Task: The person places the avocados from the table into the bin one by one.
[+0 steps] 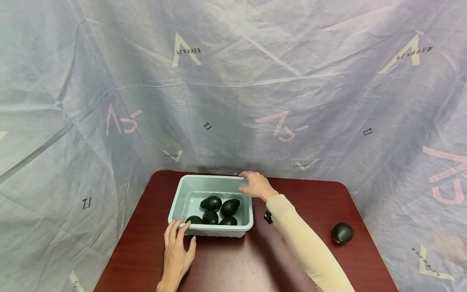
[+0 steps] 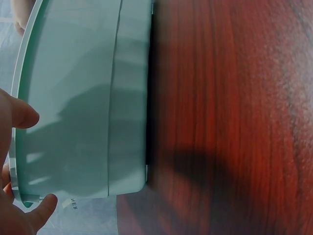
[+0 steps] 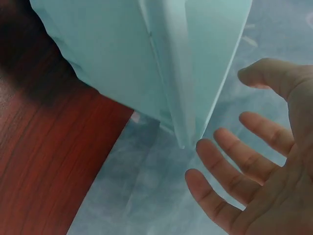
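A pale green plastic bin [image 1: 211, 228] stands on the table, holding several dark green avocados [image 1: 211, 202] bunched toward its near side. My left hand [image 1: 177, 251] is at the bin's near left corner, fingertips at the rim and thumb apart from them. In the left wrist view, the thumb [image 2: 25, 115] hangs in front of the bin's outer wall [image 2: 83, 73]. By the far right corner is my right hand [image 1: 258, 185], its fingers spread. The right wrist view shows these fingers [image 3: 220, 196] loosely bent beside the bin's corner, holding nothing.
One more avocado [image 1: 343, 233] lies alone toward the right edge of the reddish-brown wooden table [image 1: 310, 207]. Grey printed cloth [image 1: 233, 101] hangs behind the table and along both sides. A small black device [image 1: 268, 217] sits at the right wrist.
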Demonstrator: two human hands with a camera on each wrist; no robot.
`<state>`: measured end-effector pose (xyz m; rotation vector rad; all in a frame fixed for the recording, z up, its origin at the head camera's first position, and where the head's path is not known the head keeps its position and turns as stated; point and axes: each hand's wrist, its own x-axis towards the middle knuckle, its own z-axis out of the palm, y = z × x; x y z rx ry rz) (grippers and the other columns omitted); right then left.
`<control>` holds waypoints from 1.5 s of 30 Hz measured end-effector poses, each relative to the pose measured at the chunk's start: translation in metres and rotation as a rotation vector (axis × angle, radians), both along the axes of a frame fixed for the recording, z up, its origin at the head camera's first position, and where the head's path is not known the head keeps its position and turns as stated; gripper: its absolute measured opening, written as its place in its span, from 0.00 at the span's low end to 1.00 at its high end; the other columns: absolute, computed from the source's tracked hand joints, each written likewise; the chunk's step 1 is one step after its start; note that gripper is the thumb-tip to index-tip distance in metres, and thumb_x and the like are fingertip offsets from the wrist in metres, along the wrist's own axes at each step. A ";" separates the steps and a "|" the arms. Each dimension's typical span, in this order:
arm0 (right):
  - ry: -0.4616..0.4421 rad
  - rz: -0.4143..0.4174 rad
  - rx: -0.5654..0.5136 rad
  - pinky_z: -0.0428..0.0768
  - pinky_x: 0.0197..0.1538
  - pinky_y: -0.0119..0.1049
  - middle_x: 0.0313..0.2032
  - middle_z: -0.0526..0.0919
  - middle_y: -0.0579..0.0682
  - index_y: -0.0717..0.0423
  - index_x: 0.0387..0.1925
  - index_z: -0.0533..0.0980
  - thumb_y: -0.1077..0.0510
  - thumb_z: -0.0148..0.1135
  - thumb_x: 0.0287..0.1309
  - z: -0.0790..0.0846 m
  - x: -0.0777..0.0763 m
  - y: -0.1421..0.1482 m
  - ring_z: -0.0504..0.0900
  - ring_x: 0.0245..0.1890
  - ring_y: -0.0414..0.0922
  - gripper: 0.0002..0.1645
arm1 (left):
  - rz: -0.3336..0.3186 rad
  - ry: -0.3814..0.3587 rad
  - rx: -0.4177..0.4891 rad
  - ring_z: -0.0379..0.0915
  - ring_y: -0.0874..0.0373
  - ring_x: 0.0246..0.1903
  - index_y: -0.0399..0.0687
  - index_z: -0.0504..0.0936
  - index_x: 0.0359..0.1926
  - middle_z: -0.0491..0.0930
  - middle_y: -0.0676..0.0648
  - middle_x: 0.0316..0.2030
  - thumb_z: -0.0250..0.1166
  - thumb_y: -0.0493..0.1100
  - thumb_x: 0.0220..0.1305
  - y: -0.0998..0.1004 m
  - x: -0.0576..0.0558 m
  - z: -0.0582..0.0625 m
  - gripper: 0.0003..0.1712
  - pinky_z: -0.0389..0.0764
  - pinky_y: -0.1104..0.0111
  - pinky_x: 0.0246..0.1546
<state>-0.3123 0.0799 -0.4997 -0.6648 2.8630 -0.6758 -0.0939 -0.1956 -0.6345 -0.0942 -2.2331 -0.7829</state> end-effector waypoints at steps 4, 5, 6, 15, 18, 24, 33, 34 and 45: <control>0.018 -0.030 -0.002 0.82 0.60 0.58 0.62 0.85 0.56 0.50 0.67 0.79 0.48 0.72 0.65 -0.003 -0.001 0.012 0.85 0.59 0.56 0.31 | -0.002 -0.004 -0.001 0.64 0.29 0.69 0.44 0.84 0.62 0.76 0.35 0.65 0.75 0.32 0.51 0.000 0.001 -0.001 0.33 0.44 0.83 0.76; 0.021 -0.037 -0.004 0.83 0.59 0.57 0.61 0.85 0.56 0.50 0.67 0.80 0.48 0.72 0.64 -0.004 -0.001 0.015 0.85 0.58 0.56 0.31 | -0.001 -0.005 -0.001 0.64 0.29 0.69 0.43 0.84 0.62 0.76 0.35 0.65 0.75 0.32 0.51 0.000 0.001 -0.001 0.33 0.44 0.83 0.76; 0.027 -0.043 -0.004 0.83 0.58 0.57 0.60 0.85 0.56 0.50 0.66 0.80 0.48 0.72 0.64 -0.006 -0.001 0.018 0.85 0.57 0.56 0.31 | -0.001 -0.005 0.001 0.64 0.29 0.69 0.43 0.84 0.62 0.76 0.35 0.65 0.75 0.32 0.51 0.000 0.001 -0.001 0.33 0.44 0.83 0.76; 0.010 -0.114 -0.016 0.82 0.60 0.59 0.59 0.85 0.58 0.53 0.65 0.80 0.47 0.71 0.64 -0.022 -0.003 0.050 0.84 0.60 0.58 0.30 | -0.003 -0.006 0.000 0.62 0.31 0.70 0.44 0.84 0.62 0.76 0.36 0.65 0.75 0.32 0.53 0.000 0.002 0.001 0.32 0.44 0.83 0.76; 0.005 -0.131 -0.019 0.82 0.59 0.60 0.59 0.84 0.59 0.54 0.64 0.80 0.47 0.71 0.63 -0.028 -0.002 0.060 0.84 0.59 0.58 0.31 | -0.002 0.010 -0.006 0.63 0.29 0.69 0.43 0.84 0.62 0.77 0.35 0.64 0.74 0.32 0.52 0.000 0.002 0.002 0.32 0.44 0.83 0.76; -0.016 -0.178 -0.024 0.82 0.59 0.60 0.59 0.85 0.60 0.53 0.64 0.80 0.47 0.72 0.63 -0.040 0.006 0.077 0.85 0.58 0.59 0.30 | 0.003 0.013 -0.008 0.63 0.30 0.69 0.44 0.84 0.62 0.76 0.36 0.65 0.75 0.32 0.52 -0.001 0.002 0.002 0.33 0.44 0.84 0.76; -0.034 -0.219 -0.022 0.82 0.57 0.62 0.60 0.84 0.60 0.52 0.64 0.80 0.47 0.72 0.63 -0.058 0.011 0.101 0.84 0.58 0.61 0.30 | 0.003 0.020 -0.023 0.64 0.32 0.70 0.44 0.84 0.62 0.77 0.35 0.64 0.77 0.31 0.49 0.002 0.001 0.002 0.35 0.48 0.82 0.74; -0.039 -0.226 -0.016 0.81 0.57 0.62 0.60 0.84 0.60 0.52 0.64 0.80 0.47 0.72 0.63 -0.060 0.012 0.105 0.84 0.58 0.61 0.30 | 0.005 0.012 -0.026 0.64 0.32 0.70 0.44 0.84 0.62 0.77 0.35 0.64 0.77 0.31 0.50 0.002 0.000 0.002 0.35 0.49 0.82 0.73; -0.108 -0.273 -0.006 0.81 0.56 0.64 0.63 0.82 0.64 0.55 0.67 0.78 0.45 0.70 0.66 -0.079 0.023 0.155 0.83 0.59 0.64 0.32 | 0.010 0.010 -0.033 0.64 0.33 0.70 0.44 0.84 0.62 0.77 0.36 0.65 0.77 0.30 0.49 0.001 0.000 0.002 0.35 0.54 0.74 0.72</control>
